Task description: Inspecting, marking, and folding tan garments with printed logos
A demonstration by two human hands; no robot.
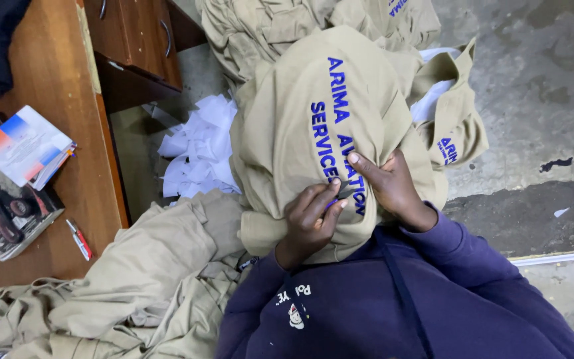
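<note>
A khaki garment [287,126] with blue embroidered lettering [330,133] is draped over my lap. My right hand [393,186] pinches a fold of its cloth just right of the lettering. My left hand [310,219] rests on the garment with fingers curled, its fingertips at the lower end of the lettering. It seems to hold a small thin tool [344,191], but what kind is too small to tell. Both of my sleeves are dark purple.
More khaki garments are piled at lower left [134,279] and at the top [300,20]. White fabric scraps [197,146] lie on the floor. A wooden desk [54,53] at left holds a booklet [24,146], a magazine [4,213] and a red-and-white pen [79,239]. Bare concrete floor [533,100] lies to the right.
</note>
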